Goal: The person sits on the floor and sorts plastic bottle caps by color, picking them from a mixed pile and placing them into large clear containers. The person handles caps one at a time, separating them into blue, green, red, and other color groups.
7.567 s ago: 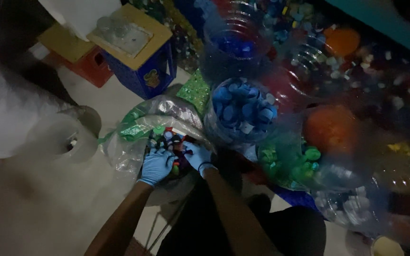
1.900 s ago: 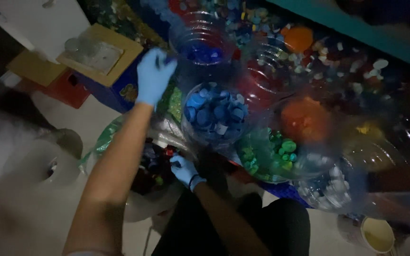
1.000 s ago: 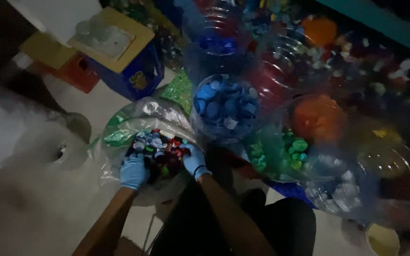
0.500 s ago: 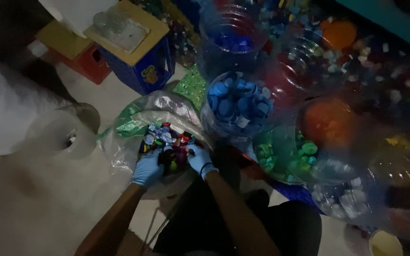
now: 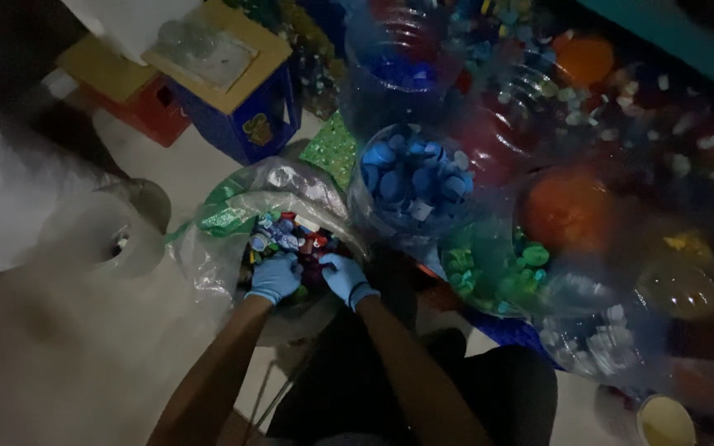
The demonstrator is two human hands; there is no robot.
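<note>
The left hand [image 5: 275, 278] and right hand [image 5: 345, 275], both blue-gloved, rest curled in the mixed-colour plastic bottle caps [image 5: 291, 239] inside the crinkled clear plastic bag [image 5: 208, 256]; grip unclear; judged light, hard, loose, best pinched singly by their rims.

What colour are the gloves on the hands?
Blue. Both the left hand and right hand wear blue gloves, seen in the head view.

Thin matt rubbery blue gloves [image 5: 275, 279]; crinkled glossy clear plastic bag [image 5: 278, 186]; smooth hard plastic bottle caps [image 5: 291, 239]; glossy transparent plastic tubs [image 5: 413, 177].
</note>
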